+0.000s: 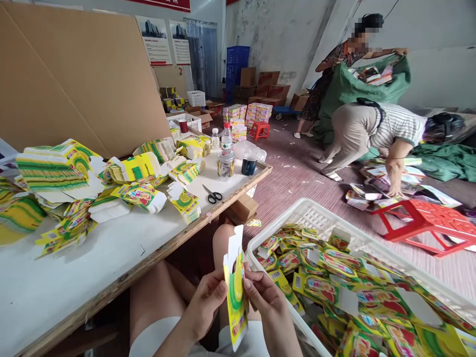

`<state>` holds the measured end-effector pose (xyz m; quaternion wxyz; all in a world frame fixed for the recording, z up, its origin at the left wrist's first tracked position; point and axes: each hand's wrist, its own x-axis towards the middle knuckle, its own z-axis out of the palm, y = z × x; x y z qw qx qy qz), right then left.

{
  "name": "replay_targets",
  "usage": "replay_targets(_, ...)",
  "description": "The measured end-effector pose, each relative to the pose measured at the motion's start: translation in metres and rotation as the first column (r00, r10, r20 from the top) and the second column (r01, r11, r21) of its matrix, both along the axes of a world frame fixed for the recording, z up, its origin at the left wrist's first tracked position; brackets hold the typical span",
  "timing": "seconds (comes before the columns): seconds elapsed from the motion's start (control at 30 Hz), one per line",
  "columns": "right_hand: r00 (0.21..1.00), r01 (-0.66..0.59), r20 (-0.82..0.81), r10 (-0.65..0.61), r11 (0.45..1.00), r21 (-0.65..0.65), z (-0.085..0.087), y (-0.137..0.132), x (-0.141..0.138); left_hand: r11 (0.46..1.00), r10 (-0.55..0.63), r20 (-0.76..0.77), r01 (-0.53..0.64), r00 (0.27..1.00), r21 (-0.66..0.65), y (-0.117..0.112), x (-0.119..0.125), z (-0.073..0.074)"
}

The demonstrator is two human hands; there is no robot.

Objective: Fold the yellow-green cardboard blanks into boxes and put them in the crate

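Yellow-green carton blank point(235, 297) stands upright between the two hands above the lap, its long axis running nearly straight up and down, white flaps at the top. On its left edge the left hand point(207, 303) is closed in a pinch on the card, and the right hand point(266, 298) clasps the opposite edge the same way, so both are equally near. The white basket point(316, 210) of like-printed cartons lies just right of the right hand, while the table point(74, 277) is off to the left.

tabletop point(92, 267): white, set up-left of the fingers point(217, 290) | carton stacks point(55, 168) are spread over it, far left of the fingers | scissors point(214, 196) are laid above the fingers | jar point(225, 163), cup point(249, 166) and bottles point(226, 136) are stood beyond them
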<state>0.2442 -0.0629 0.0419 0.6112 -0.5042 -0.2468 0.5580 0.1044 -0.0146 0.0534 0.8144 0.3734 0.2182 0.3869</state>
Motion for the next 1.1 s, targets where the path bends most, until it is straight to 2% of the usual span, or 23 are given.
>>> replay_targets(0.2, 0.992, -0.094, 0.083, 0.09, 0.995, 0.036, 0.005, -0.002, 0.0, 0.976, 0.213, -0.212, -0.216, 0.954, 0.005, -0.007, 0.001, -0.01)
replay_targets(0.33, 0.985, -0.081, 0.156, 0.077, 0.996, 0.025, -0.004, -0.003, -0.002, 0.968, 0.248, -0.385, -0.208, 0.889, 0.144, -0.008, 0.008, -0.008)
replay_targets(0.5, 0.931, 0.031, 0.357, -0.07, 0.993, 0.112, -0.011, -0.003, 0.005, 0.941, 0.304, -0.415, -0.203, 0.857, 0.269, -0.01, 0.004, -0.008)
replay_targets(0.6, 0.905, -0.024, 0.423, -0.052, 0.985, 0.173, -0.005, -0.004, 0.015, 0.951, 0.217, -0.443, -0.086, 0.87, 0.298, -0.007, -0.007, -0.001)
replay_targets(0.7, 0.88, -0.196, 0.464, 0.101, 0.967, 0.162, 0.004, -0.004, 0.026, 0.968, 0.036, -0.436, 0.076, 0.899, 0.237, -0.003, -0.016, 0.007)
replay_targets(0.77, 0.848, -0.276, 0.503, 0.169, 0.95, 0.148, 0.007, -0.004, 0.031, 0.975, -0.045, -0.426, 0.134, 0.904, 0.18, -0.002, -0.017, 0.01)
replay_targets(0.87, 0.818, -0.255, 0.564, 0.117, 0.952, 0.172, 0.003, -0.001, 0.033, 0.986, -0.055, -0.381, 0.111, 0.923, 0.126, -0.004, -0.014, 0.007)
replay_targets(0.93, 0.846, -0.197, 0.529, 0.065, 0.96, 0.197, -0.002, 0.001, 0.033, 0.99, -0.045, -0.331, 0.087, 0.943, 0.111, -0.005, -0.012, 0.005)
replay_targets(1.03, 0.872, -0.156, 0.489, 0.031, 0.964, 0.217, -0.003, 0.002, 0.036, 0.98, -0.05, -0.345, 0.113, 0.937, 0.165, -0.002, -0.011, 0.002)
replay_targets(1.1, 0.826, -0.168, 0.564, 0.002, 0.956, 0.242, 0.002, 0.003, 0.041, 0.967, 0.004, -0.42, 0.104, 0.908, 0.234, 0.001, -0.011, 0.002)
